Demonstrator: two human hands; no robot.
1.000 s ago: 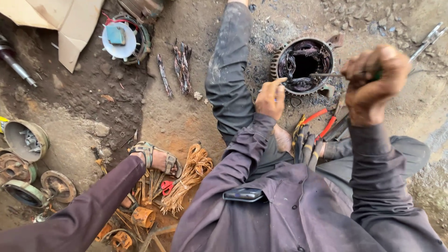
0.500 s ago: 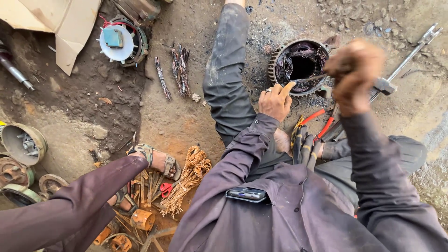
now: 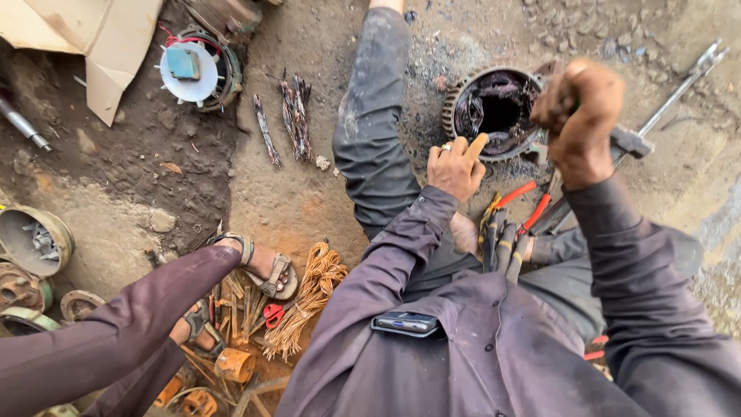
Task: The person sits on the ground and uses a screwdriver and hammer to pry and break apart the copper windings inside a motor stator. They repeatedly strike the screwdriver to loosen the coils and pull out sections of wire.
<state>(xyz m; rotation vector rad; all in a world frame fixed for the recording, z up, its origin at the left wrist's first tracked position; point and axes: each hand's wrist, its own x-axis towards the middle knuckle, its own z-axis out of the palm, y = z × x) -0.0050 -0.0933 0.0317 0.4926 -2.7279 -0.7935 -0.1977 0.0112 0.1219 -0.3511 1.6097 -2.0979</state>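
On bare dirt ground, head view: the person is sitting with a dark-trousered leg (image 3: 370, 131) stretched forward. The left hand (image 3: 457, 166) is resting against the rim of a round, blackened motor housing (image 3: 494, 112), fingers loosely curled, index finger extended toward the opening, pinching nothing. The right hand (image 3: 580, 116) is raised above the housing's right edge and is clenching into a tight fist around a thin tool; only a glimpse of the tool's handle is showing, so its kind cannot be told. A hammer (image 3: 656, 116) is lying on the ground just behind that fist, handle pointing up-right. Red-handled pliers (image 3: 525, 207) are lying near the person's lap, just below the housing. A bundle of copper wire (image 3: 309, 297) is lying at lower centre, beside another person's sandalled foot (image 3: 262, 266). A white-faced rotor part (image 3: 193, 73) is sitting at upper left, near cardboard (image 3: 85, 38).
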